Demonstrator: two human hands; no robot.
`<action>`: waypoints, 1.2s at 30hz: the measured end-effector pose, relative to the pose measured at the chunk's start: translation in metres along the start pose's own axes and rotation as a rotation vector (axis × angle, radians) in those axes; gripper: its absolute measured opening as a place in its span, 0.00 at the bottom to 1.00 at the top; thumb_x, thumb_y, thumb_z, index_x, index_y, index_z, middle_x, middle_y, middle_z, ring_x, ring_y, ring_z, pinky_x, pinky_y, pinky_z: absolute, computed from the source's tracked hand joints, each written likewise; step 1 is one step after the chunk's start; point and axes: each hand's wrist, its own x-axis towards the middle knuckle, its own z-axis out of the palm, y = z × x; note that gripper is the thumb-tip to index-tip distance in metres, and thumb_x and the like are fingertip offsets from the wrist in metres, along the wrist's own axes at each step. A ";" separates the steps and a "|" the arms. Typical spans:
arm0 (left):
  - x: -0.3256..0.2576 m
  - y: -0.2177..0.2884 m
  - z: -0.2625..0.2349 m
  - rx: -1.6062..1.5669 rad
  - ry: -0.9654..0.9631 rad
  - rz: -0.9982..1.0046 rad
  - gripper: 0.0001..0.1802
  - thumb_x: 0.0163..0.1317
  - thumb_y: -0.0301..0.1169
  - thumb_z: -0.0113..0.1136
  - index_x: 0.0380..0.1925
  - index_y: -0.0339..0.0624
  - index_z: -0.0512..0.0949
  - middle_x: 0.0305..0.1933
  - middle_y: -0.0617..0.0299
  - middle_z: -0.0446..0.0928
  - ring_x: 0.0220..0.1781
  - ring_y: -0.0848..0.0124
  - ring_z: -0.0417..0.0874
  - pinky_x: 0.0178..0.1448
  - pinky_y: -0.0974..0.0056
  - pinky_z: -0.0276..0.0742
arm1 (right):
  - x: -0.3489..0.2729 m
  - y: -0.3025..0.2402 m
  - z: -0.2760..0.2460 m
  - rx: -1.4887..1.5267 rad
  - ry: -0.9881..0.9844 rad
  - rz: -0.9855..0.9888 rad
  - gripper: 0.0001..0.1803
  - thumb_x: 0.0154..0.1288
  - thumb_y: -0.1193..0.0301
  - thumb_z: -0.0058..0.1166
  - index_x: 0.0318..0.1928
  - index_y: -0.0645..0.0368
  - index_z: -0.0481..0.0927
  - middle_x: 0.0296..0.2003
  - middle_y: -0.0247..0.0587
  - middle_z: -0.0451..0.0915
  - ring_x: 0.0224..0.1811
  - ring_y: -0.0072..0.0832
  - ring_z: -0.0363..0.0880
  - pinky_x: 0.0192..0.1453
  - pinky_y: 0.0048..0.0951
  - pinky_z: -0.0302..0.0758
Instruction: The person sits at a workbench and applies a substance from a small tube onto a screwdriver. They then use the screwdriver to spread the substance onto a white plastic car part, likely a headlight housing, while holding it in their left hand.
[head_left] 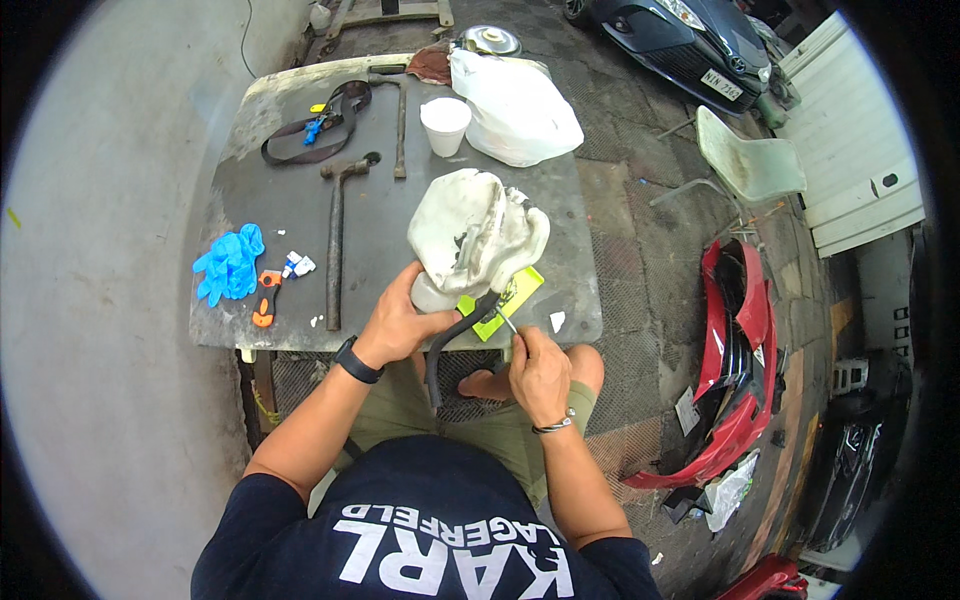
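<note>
A dirty white plastic tank (462, 228), shaped like a car fluid reservoir, is held up over the near edge of the table. My left hand (398, 318) is closed around its lower end, beside a whitish round neck or cap (432, 294). From the tank's underside a black rubber hose (440, 350) bends down toward my lap. My right hand (541, 376) is closed on a thin metal tool (508, 320), its tip close to the hose's upper end; contact is unclear and the handle is hidden. Behind them lies a yellow-green packet (518, 292).
On the grey table (270, 200) lie two hammers (336, 250) (401, 130), a dark strap (300, 148), blue gloves (230, 265) and an orange cutter (266, 300). A white cup (445, 125) stands by a white plastic bag (515, 110). Rightward are a chair (745, 155) and red bumper (735, 400).
</note>
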 end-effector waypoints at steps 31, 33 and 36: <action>-0.035 0.055 -0.031 0.569 0.117 0.271 0.34 0.47 0.33 0.76 0.57 0.39 0.78 0.49 0.48 0.82 0.50 0.44 0.85 0.53 0.47 0.84 | 0.023 0.070 -0.064 1.232 -0.355 0.811 0.09 0.81 0.68 0.54 0.46 0.63 0.80 0.24 0.29 0.69 0.20 0.16 0.60 0.22 0.20 0.55; -0.039 0.066 -0.042 0.665 0.125 0.289 0.35 0.46 0.32 0.76 0.57 0.39 0.78 0.49 0.50 0.81 0.49 0.45 0.85 0.51 0.49 0.84 | 0.025 0.076 -0.073 1.297 -0.327 0.785 0.08 0.80 0.69 0.55 0.47 0.62 0.81 0.24 0.28 0.70 0.20 0.15 0.60 0.21 0.19 0.56; -0.043 0.082 -0.056 0.784 0.102 0.255 0.35 0.47 0.30 0.75 0.59 0.40 0.77 0.51 0.51 0.80 0.47 0.50 0.86 0.50 0.50 0.84 | 0.031 0.073 -0.095 1.288 -0.288 0.715 0.10 0.81 0.68 0.53 0.48 0.62 0.80 0.24 0.28 0.67 0.21 0.17 0.58 0.23 0.20 0.55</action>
